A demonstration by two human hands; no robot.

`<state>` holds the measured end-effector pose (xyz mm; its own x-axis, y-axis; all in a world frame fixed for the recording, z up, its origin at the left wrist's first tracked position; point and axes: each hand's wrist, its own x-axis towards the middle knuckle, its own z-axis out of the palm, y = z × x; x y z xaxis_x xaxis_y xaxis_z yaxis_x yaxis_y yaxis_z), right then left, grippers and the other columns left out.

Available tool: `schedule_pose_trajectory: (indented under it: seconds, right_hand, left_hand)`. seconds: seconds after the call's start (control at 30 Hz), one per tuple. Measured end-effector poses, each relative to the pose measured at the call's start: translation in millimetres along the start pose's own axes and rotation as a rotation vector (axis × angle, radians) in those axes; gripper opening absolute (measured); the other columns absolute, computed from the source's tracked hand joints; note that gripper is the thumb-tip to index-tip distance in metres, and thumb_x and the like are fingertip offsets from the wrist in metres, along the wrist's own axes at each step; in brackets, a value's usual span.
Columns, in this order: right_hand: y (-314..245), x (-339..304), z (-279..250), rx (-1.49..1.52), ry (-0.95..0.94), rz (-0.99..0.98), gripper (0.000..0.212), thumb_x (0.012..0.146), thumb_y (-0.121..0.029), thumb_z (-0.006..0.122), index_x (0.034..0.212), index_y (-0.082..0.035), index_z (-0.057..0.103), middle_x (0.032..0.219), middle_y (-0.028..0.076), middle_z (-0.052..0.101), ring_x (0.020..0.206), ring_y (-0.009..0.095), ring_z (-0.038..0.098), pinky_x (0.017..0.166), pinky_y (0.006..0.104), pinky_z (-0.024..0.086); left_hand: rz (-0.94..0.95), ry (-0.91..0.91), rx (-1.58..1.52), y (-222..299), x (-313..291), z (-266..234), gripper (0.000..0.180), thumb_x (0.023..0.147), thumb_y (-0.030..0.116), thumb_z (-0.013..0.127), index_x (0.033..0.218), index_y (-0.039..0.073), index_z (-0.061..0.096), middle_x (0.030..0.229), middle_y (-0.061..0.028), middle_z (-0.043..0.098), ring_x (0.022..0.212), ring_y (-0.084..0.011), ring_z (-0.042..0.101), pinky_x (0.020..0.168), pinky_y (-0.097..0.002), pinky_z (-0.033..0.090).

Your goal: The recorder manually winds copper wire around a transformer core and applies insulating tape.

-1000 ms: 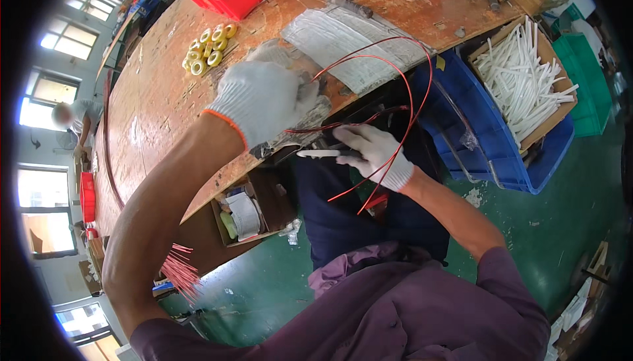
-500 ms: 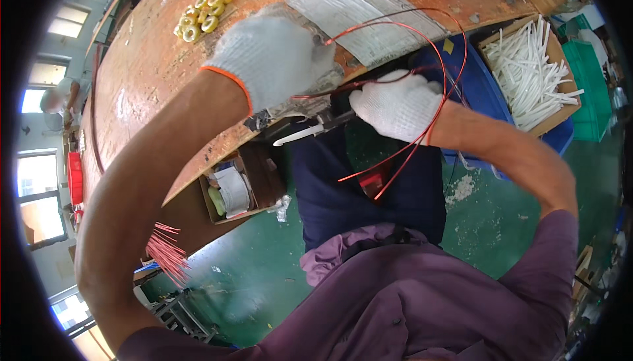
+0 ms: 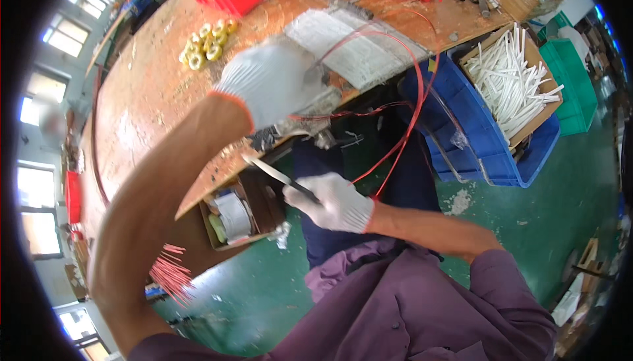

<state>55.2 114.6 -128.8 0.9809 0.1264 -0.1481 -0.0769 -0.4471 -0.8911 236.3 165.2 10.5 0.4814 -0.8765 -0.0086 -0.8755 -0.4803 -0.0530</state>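
Carton inside the blue bin holds white strips. Right hand: fingers curled around a tool. Left hand, by red wires: fingers blurred, grip unclear.

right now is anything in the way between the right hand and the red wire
Nothing visible: the red wire hangs down beside the right hand, its loose ends close to it; whether they touch is unclear.

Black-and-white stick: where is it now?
In the head view, the stick is just left of centre, held in the right hand, its white end pointing toward the table.
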Motion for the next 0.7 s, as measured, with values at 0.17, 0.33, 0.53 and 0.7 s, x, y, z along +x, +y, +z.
schedule_pose_trajectory:
  seconds: [0.17, 0.33, 0.53, 0.7]
  right_hand:
    - [-25.7, -30.0, -67.0, 0.706, 0.433, 0.047, 0.023, 0.106, -0.022, 0.068, 0.110, 0.000, 0.075, 0.079, 0.003, 0.069, 0.063, 0.010, 0.062, 0.060, 0.0288, 0.051]
    - [-70.6, -10.3, -144.1, 1.040, 0.431, -0.266, 0.029, 0.105, -0.029, 0.068, 0.090, -0.003, 0.066, 0.061, -0.002, 0.052, 0.045, 0.006, 0.046, 0.040, 0.0277, 0.035]
    - [-54.8, 2.8, -200.6, 0.387, 0.541, -0.201, 0.043, 0.108, -0.036, 0.064, 0.077, -0.006, 0.065, 0.058, -0.004, 0.047, 0.049, 0.004, 0.041, 0.044, 0.0296, 0.032]
    - [-16.3, 34.7, -209.8, 0.320, 0.546, -0.336, 0.042, 0.109, -0.037, 0.062, 0.082, -0.006, 0.066, 0.059, -0.004, 0.049, 0.050, 0.006, 0.043, 0.045, 0.0313, 0.034]
  left_hand:
    - [-0.522, 0.246, -0.445, -11.1, -19.2, -19.8, 0.054, 0.103, 0.045, 0.055, 0.089, -0.006, 0.068, 0.079, -0.0271, 0.070, 0.079, -0.0386, 0.073, 0.074, -0.0472, 0.054]
    - [-0.438, 0.220, -1.049, 12.7, -30.0, 11.6, 0.042, 0.106, 0.037, 0.061, 0.099, -0.003, 0.071, 0.077, 0.0000, 0.062, 0.069, -0.0100, 0.059, 0.059, -0.0293, 0.046]
    - [-0.133, 0.042, -1.218, 5.2, -54.9, 10.3, 0.038, 0.104, 0.034, 0.058, 0.101, -0.002, 0.067, 0.095, -0.0036, 0.063, 0.084, -0.0155, 0.062, 0.070, -0.0306, 0.049]
    - [-0.159, 0.211, -1.337, -17.0, -48.6, 25.1, 0.033, 0.105, 0.029, 0.060, 0.108, -0.003, 0.070, 0.100, -0.0038, 0.069, 0.096, -0.0127, 0.062, 0.090, -0.0301, 0.049]
